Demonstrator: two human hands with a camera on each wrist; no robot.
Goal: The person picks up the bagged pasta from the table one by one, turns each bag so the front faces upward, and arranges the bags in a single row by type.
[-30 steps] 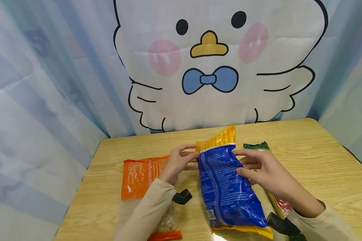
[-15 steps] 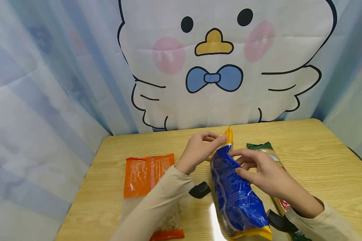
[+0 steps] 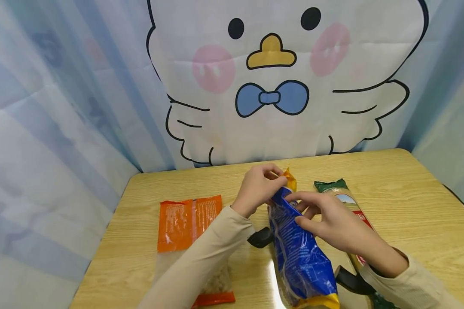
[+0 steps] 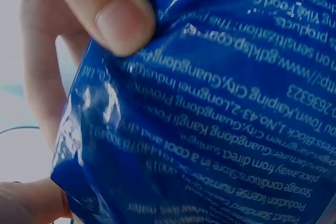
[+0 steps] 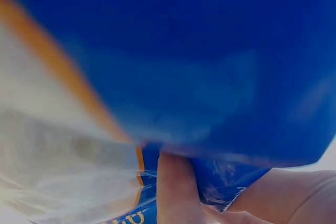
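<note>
A plastic bag, the blue bag (image 3: 303,257), is held at a slant near the middle of the wooden surface (image 3: 120,244), its yellow top end away from the person and its yellow bottom end toward them. The film is thin and glossy, creased along the body, with rows of fine white print; the right wrist view shows an orange border and a clear, pale stretch of film beside the blue. Whether its lower end touches the surface I cannot tell

The hands both grip it. The left hand (image 3: 258,189) pinches the crumpled film near the top between thumb and fingers; the right hand (image 3: 332,221) holds the right side, thumb and fingers bent round the edge

Left of it, well apart, the orange bag (image 3: 189,223) lies flat, a smooth orange upper panel over a clear lower part with pale, lumpy contents. Right of it, partly behind the right hand, lies the long, narrow green-ended pack (image 3: 348,198), with a red label

Beige sleeves cover the forearms. Behind the surface's smooth, straight grain hangs a softly rippled cloth (image 3: 255,137) printed with a rounded white bird
</note>
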